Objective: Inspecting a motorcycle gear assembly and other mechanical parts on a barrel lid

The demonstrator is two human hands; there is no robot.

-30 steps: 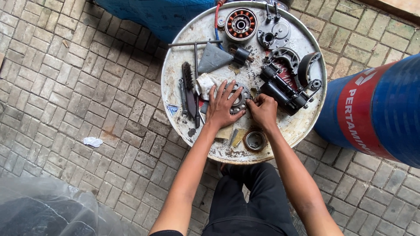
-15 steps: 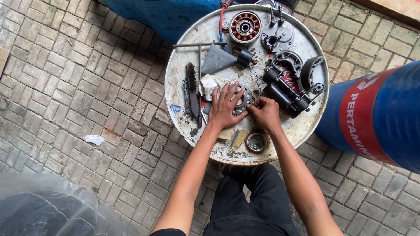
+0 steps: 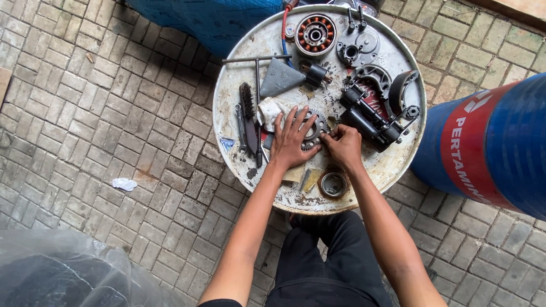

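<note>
Here, lying flat near the middle of the round drum-top worktop (image 3: 392,170): toothed sprocket (image 3: 310,129), partly covered. Pressing down on it with fingers spread, not gripping: left hand (image 3: 291,141). Pinching at its right edge, fingers curled, grasp itself hidden: right hand (image 3: 341,145). Lying alongside, left of the hands, long axis running away from the body: wire brush (image 3: 248,113). Sitting beyond: stator (image 3: 314,34), black motor (image 3: 367,116). Standing on brick paving (image 3: 102,113), outdoors, beside a blue drum (image 3: 500,142).

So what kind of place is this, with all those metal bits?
Probably an outdoor repair spot for motorbikes or engines: a white upturned drum top serves as a bench, holding a copper-wound round stator, a toothed metal sprocket and a black wire brush, on brick paving.
</note>
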